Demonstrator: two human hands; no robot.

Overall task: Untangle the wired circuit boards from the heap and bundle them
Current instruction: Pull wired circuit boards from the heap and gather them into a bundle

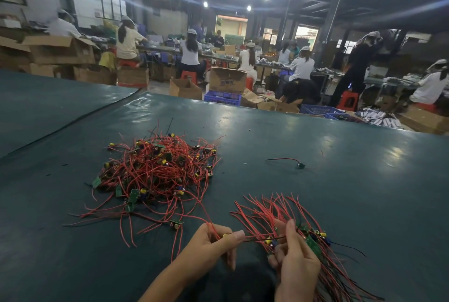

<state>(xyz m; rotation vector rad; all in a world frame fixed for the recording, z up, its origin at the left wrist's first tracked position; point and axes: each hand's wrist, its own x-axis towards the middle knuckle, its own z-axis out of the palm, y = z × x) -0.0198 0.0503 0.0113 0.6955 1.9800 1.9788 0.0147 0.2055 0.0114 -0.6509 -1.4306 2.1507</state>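
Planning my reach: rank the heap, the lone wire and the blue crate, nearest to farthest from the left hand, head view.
1. Heap, front-left, strands reaching the left hand.
2. Lone wire, mid-table, right.
3. Blue crate, beyond the table.

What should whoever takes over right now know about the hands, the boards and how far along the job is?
Left hand: pinches a red wire that runs back to the heap.
Right hand: grips the bundle, boards together, wires fanned out.
Heap lies on the table, left of the hands; a stray wired part lies apart, to its right.
Done: some boards bundled. Left: most of the heap, plus the stray.
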